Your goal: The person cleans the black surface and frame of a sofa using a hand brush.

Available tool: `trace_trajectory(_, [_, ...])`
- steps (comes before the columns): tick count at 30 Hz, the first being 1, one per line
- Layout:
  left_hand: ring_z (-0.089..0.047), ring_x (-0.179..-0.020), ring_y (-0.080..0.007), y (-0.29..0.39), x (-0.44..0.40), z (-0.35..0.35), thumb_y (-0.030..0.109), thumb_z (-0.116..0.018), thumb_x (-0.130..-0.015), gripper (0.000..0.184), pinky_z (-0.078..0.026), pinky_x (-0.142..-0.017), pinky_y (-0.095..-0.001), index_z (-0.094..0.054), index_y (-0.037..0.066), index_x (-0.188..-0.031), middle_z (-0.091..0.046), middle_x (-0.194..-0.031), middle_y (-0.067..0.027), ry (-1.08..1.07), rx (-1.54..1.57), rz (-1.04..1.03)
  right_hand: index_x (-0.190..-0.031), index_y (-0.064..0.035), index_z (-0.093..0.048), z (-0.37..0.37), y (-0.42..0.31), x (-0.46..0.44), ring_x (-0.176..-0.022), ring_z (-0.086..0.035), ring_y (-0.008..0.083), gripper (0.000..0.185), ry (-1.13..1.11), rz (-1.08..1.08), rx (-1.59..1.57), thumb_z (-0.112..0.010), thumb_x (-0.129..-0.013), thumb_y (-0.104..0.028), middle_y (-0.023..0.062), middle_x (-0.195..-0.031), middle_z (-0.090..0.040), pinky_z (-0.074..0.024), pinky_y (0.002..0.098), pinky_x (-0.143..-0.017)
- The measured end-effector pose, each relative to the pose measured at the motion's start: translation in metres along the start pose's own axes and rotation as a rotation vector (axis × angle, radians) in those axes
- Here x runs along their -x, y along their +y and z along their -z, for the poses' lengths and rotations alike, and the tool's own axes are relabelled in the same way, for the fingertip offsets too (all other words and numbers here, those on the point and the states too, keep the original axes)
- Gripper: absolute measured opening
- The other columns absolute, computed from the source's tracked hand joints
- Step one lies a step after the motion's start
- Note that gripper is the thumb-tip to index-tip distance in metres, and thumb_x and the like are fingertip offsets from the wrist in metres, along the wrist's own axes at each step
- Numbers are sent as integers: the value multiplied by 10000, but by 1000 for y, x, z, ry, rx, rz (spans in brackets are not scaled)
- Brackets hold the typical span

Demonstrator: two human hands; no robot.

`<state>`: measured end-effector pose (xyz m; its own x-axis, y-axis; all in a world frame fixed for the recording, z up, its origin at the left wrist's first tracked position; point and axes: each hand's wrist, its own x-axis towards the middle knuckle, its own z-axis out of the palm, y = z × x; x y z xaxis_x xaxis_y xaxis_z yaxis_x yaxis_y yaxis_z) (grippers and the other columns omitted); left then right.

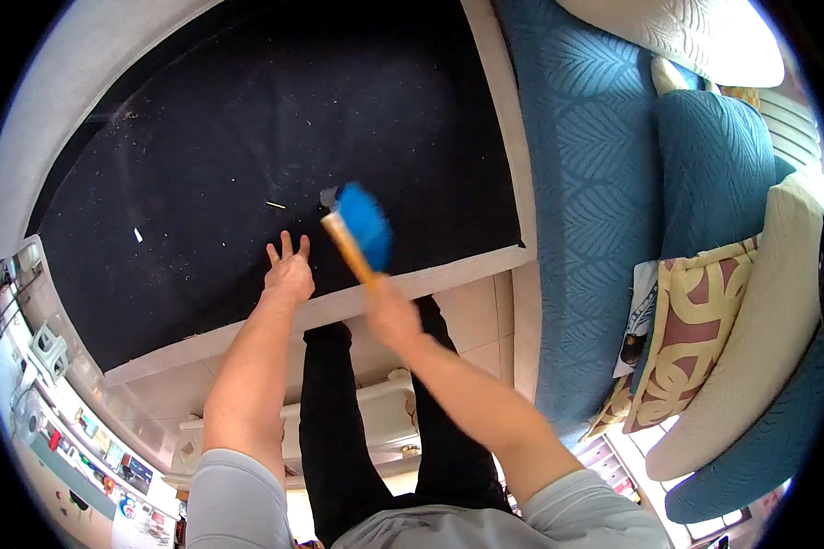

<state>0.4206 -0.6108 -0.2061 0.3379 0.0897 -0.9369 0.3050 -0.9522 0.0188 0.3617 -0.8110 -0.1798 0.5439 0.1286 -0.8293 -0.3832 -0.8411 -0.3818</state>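
My right hand (392, 316) is closed round the wooden handle of a brush (364, 227) with blue bristles, a little blurred, over the black surface (403, 119). My left hand (289, 270) rests near the front edge of that surface, fingers spread and holding nothing. Just beyond the brush lies a small grey scrap (329, 197). A thin light stick (276, 205) is in front of my left fingers, and a small white piece (138, 235) lies farther left. Pale specks are scattered over the black surface.
A pale raised border (430, 274) edges the black surface. On the right is a blue leaf-patterned cover (590, 183) with a patterned cushion (705, 320) and other cushions. Low on the left stand a small white stool (49, 351) and cluttered shelves. My legs are below.
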Motion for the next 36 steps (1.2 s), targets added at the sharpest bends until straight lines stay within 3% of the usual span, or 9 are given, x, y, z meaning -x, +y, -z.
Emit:
trace_trajectory(4, [-87, -1490, -408, -19, 5, -7, -49, -505, -828, 878, -361, -1144, -459, -158, 267, -1571, 12, -1647, -91, 28, -17, -69, -1291, -85, -456, 9, -52, 30, -942, -618, 486, 363, 61, 103, -232, -506, -970, -246, 283, -993, -643, -476, 584, -805])
trace_trajectory(11, [-36, -1483, -449, -29, 13, -21, -112, -546, -782, 915, -232, -1199, -469, -179, 184, -1566, 19, -1641, -135, 122, 179, -174, -1190, -12, -452, 38, 107, 40, -796, -614, 499, 324, 740, -57, -109, -507, -975, -250, 254, -863, -640, -485, 553, -733])
trace_trajectory(14, [-79, -1501, -366, -50, 18, -27, -126, -523, -776, 880, -250, -1200, -429, -202, 137, -1552, -55, -1640, -118, 200, 168, -257, -1223, 2, -427, -13, 88, 28, -997, -564, 506, 349, 420, -267, -85, -530, -960, -203, 315, -1056, -576, -465, 530, -839])
trace_trajectory(21, [-162, -1487, -353, -121, 30, -72, -144, -552, -745, 823, -244, -1201, -395, -315, 59, -1506, -127, -1622, -154, 470, 152, -153, -1168, -37, -430, -116, -75, 47, -915, -617, 501, 275, -19, -53, -214, -502, -975, -220, 326, -947, -641, -479, 576, -807])
trace_trajectory(24, [-141, -1489, -370, -139, 36, -81, -135, -553, -756, 826, -232, -1206, -403, -294, 62, -1516, -100, -1624, -166, 449, 177, -89, -1204, -43, -429, -142, -80, 57, -918, -617, 502, 314, 47, 177, -344, -527, -962, -218, 321, -960, -641, -472, 589, -811])
trace_trajectory(26, [-134, -1487, -382, -149, 27, -97, -127, -551, -766, 822, -230, -1206, -413, -270, 46, -1519, -76, -1624, -174, 456, 198, -112, -1247, -55, -430, -115, -72, 71, -913, -621, 494, 363, -70, -5, -233, -545, -955, -238, 301, -968, -645, -488, 577, -797])
trace_trajectory(32, [-142, -1488, -361, -152, 42, -83, -128, -526, -771, 833, -229, -1210, -391, -212, 22, -1528, -43, -1626, -170, 372, 309, -91, -1277, -7, -448, -67, 61, 69, -1137, -535, 471, 347, 517, -225, -231, -513, -968, -149, 322, -1173, -553, -460, 475, -931])
trace_trajectory(34, [-148, -1487, -354, -154, 37, -84, -130, -534, -766, 831, -240, -1206, -381, -224, 17, -1523, -50, -1626, -163, 396, 310, -103, -1175, -45, -433, -100, 48, 56, -896, -631, 492, 294, 473, -152, -61, -523, -966, -232, 259, -914, -655, -512, 553, -764])
trace_trajectory(36, [-159, -1485, -350, -164, 37, -90, -133, -535, -765, 824, -245, -1204, -384, -241, 18, -1519, -64, -1627, -158, 423, 303, -107, -1143, -47, -420, -135, 0, 43, -887, -653, 464, 288, 153, -267, -108, -511, -971, -258, 250, -940, -667, -521, 551, -766])
